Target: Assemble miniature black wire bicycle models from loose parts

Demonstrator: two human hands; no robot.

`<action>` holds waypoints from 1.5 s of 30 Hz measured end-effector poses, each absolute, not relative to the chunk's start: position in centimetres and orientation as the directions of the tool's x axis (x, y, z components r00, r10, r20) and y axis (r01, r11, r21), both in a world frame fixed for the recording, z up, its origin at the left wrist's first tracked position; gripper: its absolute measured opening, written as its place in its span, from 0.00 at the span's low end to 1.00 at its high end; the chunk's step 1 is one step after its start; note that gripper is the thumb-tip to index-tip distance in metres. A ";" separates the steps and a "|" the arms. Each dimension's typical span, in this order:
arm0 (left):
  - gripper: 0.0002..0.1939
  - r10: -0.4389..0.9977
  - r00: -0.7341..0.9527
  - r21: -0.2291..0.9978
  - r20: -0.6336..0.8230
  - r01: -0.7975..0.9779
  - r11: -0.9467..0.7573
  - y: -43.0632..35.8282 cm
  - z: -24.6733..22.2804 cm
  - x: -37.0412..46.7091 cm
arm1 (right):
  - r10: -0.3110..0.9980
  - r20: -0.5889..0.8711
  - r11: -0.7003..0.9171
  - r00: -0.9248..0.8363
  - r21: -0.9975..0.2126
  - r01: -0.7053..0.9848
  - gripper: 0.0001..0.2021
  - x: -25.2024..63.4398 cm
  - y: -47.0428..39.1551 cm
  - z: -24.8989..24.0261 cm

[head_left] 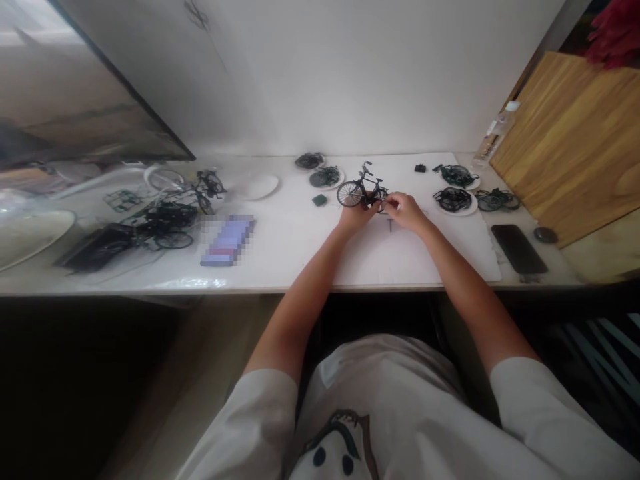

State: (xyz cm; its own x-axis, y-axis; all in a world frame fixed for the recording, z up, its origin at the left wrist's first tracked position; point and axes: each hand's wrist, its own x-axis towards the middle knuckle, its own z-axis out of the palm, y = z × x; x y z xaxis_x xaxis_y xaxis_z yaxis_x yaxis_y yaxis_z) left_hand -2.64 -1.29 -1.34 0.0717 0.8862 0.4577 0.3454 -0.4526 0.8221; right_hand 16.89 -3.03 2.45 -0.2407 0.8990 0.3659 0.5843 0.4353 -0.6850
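A small black model bicycle point(367, 185) is held upright above the white board, its handlebar to the left and its saddle to the right. My left hand point(356, 215) grips it from below, near the pedals. At the rear wheel, the closed fingers of my right hand point(404, 210) pinch the bicycle; any small part between the fingertips is too small to make out. Just below my hands, a thin T-shaped piece point(391, 225) lies on the board. A small green block point(319, 199) rests to the left of my left hand.
White plates with dark bicycle parts stand behind on the left point(327, 177) and at the right point(454, 200). More model bicycles point(170, 217) crowd the table's left side. A black phone point(519, 249), a round black lid point(545, 235) and a clear bottle point(495, 137) are at the right.
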 end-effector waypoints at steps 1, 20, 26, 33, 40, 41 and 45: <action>0.12 0.889 0.071 0.822 0.453 0.351 -0.448 -1.3 -1.3 -2.6 | 0.900 0.364 0.433 -0.239 -0.684 0.587 0.12 16.9 -3.0 2.4; 0.14 0.907 0.084 0.835 0.412 0.364 -0.413 -1.7 -0.9 -2.7 | 0.929 0.314 0.365 -0.197 -0.685 0.630 0.18 17.2 -2.7 1.9; 0.12 0.912 0.071 0.831 0.403 0.389 -0.397 -1.5 -1.0 -2.8 | 0.927 0.290 0.373 -0.237 -0.668 0.644 0.16 17.1 -2.9 2.0; 0.13 0.904 0.082 0.825 0.420 0.380 -0.418 -1.4 -1.3 -2.8 | 0.921 0.304 0.387 -0.242 -0.676 0.627 0.13 17.1 -3.1 1.8; 0.13 0.904 0.085 0.823 0.418 0.387 -0.417 -1.7 -0.9 -2.8 | 0.929 0.300 0.366 -0.218 -0.652 0.664 0.12 17.1 -3.3 2.1; 0.12 0.904 0.090 0.819 0.417 0.395 -0.417 -1.8 -0.8 -2.8 | 0.930 0.298 0.364 -0.217 -0.652 0.665 0.11 17.1 -3.3 2.1; 0.11 0.897 0.124 0.810 0.425 0.391 -0.438 -2.0 -0.6 -2.9 | 0.929 0.299 0.367 -0.220 -0.650 0.666 0.12 17.0 -3.5 2.3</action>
